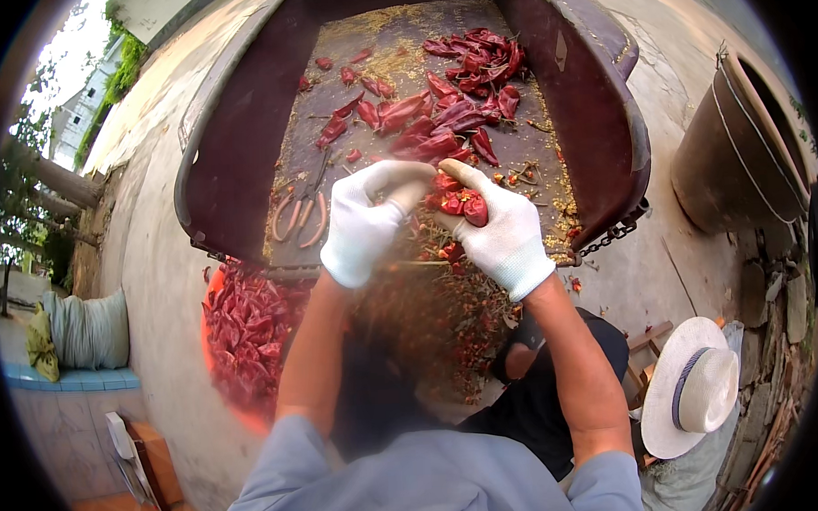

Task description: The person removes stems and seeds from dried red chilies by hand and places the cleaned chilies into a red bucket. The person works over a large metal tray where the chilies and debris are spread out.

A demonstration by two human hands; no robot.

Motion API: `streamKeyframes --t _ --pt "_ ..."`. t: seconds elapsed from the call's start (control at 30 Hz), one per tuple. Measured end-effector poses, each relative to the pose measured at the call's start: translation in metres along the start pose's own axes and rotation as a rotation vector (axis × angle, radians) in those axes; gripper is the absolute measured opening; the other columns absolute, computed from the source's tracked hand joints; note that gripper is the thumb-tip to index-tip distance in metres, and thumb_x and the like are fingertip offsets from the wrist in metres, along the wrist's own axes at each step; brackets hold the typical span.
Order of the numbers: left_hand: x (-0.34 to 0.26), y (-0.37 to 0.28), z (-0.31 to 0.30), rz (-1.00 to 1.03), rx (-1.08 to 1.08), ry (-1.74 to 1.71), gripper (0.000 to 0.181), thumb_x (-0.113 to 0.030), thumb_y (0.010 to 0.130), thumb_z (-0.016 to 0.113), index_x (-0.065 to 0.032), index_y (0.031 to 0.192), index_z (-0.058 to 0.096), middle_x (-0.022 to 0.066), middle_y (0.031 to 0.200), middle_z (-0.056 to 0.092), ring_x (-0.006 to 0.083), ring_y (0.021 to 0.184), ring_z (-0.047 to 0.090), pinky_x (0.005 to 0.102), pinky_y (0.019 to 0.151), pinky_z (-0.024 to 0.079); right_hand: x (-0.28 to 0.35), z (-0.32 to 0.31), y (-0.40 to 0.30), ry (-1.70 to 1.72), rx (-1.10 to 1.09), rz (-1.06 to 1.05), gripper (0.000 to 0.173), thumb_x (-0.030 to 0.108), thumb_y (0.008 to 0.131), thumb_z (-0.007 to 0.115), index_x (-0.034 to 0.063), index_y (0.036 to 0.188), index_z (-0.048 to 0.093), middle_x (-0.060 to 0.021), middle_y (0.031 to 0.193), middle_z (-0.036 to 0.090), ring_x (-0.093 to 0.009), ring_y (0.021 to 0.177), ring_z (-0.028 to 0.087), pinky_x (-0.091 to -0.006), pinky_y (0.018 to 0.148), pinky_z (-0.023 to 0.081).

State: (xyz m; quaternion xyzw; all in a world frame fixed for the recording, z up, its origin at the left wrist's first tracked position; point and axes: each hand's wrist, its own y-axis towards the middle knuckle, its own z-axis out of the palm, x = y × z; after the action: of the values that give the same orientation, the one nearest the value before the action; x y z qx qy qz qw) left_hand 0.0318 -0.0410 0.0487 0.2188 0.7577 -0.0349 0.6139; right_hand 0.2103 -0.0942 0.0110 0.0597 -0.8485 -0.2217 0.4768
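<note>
My right hand (506, 228), in a white knit glove with tan fingertips, is shut on several red dried chili peppers (462, 203). Close beside them, the fingertips of my gloved left hand (374, 216) reach the peppers' left edge; whether they pinch anything is hidden. Beyond both hands, whole dried red peppers (438, 129) lie in a loose heap on the bed of a maroon cart (296, 124). Left of my left hand rest scissors with pinkish handles (299, 219). Pepper stems and broken bits (465, 321) are piled below my hands, partly blurred.
An orange-red tub (211, 296) full of dried peppers (253, 328) stands at the lower left. Yellow seeds (408, 26) dot the cart bed. A chain (611, 238) hangs at its right corner. To the right are a large brown bucket (729, 150) and a straw hat (690, 387).
</note>
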Motion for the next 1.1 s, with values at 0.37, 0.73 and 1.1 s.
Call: streamKeyframes --t 0.37,0.73,1.1 --pt "0.001 -0.003 -0.003 0.177 0.111 -0.028 0.019 0.002 0.090 0.065 0.0027 0.108 0.072 0.0056 0.104 0.068 0.0140 0.098 0.063 0.0293 0.088 0.051 0.020 -0.024 0.004 0.844 0.469 0.636 0.025 0.023 0.092 0.077 0.0067 0.107 0.067 0.0031 0.085 0.067 -0.005 0.074 0.060 -0.0220 0.059 0.046" --pt "0.014 -0.004 0.015 -0.384 0.127 -0.426 0.026 -0.027 0.098 0.068 -0.0009 0.096 0.068 -0.0010 0.080 0.061 0.0095 0.073 0.055 0.0269 0.072 0.049 0.014 -0.015 -0.008 -0.024 0.225 0.092 0.035 0.029 0.081 0.082 0.0058 0.105 0.073 -0.0203 0.088 0.070 -0.040 0.083 0.069 -0.0436 0.072 0.055" --pt "0.015 0.010 0.034 -0.269 0.090 -0.679 0.024 -0.023 0.102 0.063 0.0001 0.105 0.065 0.0060 0.095 0.069 0.0103 0.080 0.063 0.0243 0.071 0.052 0.014 -0.032 -0.001 1.206 0.322 0.714 0.028 0.018 0.089 0.077 0.0012 0.109 0.068 -0.0011 0.083 0.068 -0.010 0.072 0.064 -0.0258 0.058 0.050"
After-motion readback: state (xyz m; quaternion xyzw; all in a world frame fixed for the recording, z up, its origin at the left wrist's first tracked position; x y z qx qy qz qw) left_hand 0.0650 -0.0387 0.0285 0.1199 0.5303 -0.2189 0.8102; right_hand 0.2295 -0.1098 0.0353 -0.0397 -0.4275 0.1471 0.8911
